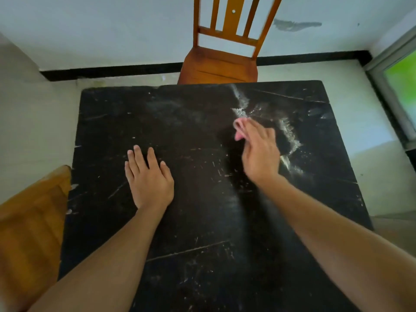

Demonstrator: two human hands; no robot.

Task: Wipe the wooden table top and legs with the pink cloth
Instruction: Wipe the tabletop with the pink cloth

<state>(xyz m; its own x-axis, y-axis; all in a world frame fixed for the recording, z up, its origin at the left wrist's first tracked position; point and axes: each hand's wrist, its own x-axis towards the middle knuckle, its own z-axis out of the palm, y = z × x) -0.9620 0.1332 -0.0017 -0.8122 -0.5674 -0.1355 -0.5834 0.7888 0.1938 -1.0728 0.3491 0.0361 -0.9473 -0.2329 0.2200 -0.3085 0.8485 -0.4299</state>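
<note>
The dark, scratched wooden table top (193, 122) fills the middle of the view. My right hand (261, 152) presses the pink cloth (240, 128) onto the top right of centre; only a small bunch of cloth shows past my fingers, and hand and cloth are blurred. A wet, foamy streak (290, 136) curves around that hand to the right. My left hand (148, 176) lies flat on the top left of centre, fingers apart, holding nothing. The table legs are hidden under the top.
A wooden chair (221, 64) stands at the far edge of the table against the white wall. Another wooden chair (33, 221) is at the near left corner. A window or glass door (400, 86) is at the right. Pale floor surrounds the table.
</note>
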